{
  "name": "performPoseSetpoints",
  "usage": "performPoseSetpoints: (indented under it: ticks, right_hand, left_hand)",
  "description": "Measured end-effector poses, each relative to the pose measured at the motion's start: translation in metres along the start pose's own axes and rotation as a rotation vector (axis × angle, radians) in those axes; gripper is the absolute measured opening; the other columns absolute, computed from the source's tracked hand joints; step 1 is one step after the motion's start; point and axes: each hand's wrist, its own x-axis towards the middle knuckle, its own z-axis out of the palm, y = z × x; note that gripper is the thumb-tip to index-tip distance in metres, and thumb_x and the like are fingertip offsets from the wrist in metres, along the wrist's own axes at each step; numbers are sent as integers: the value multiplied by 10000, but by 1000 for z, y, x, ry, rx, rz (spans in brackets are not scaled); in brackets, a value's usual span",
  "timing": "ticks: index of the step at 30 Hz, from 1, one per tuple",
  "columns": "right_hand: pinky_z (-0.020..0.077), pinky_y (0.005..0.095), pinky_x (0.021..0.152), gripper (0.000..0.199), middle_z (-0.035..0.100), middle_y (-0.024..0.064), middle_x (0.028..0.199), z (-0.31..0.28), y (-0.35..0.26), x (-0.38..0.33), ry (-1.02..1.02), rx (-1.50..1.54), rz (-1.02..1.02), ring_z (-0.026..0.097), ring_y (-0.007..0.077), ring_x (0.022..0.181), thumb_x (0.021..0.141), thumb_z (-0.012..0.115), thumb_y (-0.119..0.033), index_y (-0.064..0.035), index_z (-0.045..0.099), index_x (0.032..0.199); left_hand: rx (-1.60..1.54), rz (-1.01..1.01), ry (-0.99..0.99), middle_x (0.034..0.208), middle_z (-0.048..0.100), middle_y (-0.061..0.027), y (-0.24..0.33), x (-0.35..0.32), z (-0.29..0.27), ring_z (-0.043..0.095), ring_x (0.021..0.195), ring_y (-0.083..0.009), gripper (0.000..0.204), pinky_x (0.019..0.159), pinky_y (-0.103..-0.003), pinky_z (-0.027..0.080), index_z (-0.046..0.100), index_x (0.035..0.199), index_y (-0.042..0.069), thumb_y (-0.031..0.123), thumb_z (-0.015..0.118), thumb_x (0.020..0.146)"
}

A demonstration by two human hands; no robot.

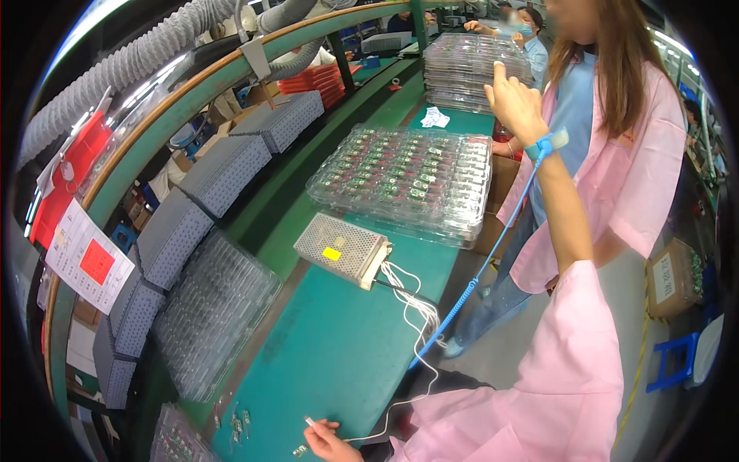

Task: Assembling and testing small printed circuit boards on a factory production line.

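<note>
Low in the view, over the front of the green bench mat, my left hand has its fingers closed. A thin white cable runs into it, and a white tip shows at one finger. Beside this hand lies a small circuit board, with several more loose boards to its left. My right hand is raised, the index finger stretched out in a white finger cot and the others curled, holding nothing. A blue wrist strap with a coiled cord is on that wrist.
A perforated metal power supply with bundled white wires sits mid-bench. Behind it are clear trays of circuit boards and a tall tray stack. Grey corrugated boxes line the left. A person in pink stands close at right.
</note>
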Motion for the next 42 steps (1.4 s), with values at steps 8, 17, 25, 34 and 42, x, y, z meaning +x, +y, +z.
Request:
performPoseSetpoints:
  ticks: [8,17,25,34,42]
  right_hand:
    - [466,414,498,301,619,131,775,-1,-64,-158,-287,340,-301,621,325,629,875,554,-292,-68,446,1045]
    - [461,364,468,363,594,118,779,34,-86,-215,-106,415,-384,584,283,576,832,614,-252,-35,471,1086]
    - [505,369,637,486,597,192,945,22,-64,-210,-217,602,20,615,287,791,865,597,-331,-18,452,1206]
    - [415,396,925,826,441,277,1298,78,-28,-223,-857,1871,1099,497,335,1141,806,600,-580,-10,379,1363]
    - [378,391,950,805,442,250,1310,98,-27,-223,-770,1826,1120,466,325,1166,790,617,-565,-16,417,1344]
  left_hand:
    - [93,57,-85,641,478,-15,-13,6,-15,468,595,-114,278,646,-225,374,433,756,80,198,363,998]
    - [7,84,-66,631,457,-6,-15,8,-1,464,581,-100,284,640,-225,368,417,749,90,211,377,1002]
    - [-40,-46,-5,620,441,-5,4,0,-2,464,578,-101,295,639,-229,373,394,737,95,215,369,1006]
    - [5,55,-29,613,438,-8,-12,0,-8,472,580,-108,294,643,-234,385,387,732,96,206,365,1004]
    - [28,59,-42,615,447,-11,-13,-1,2,475,585,-108,306,644,-235,383,392,720,96,204,362,1005]
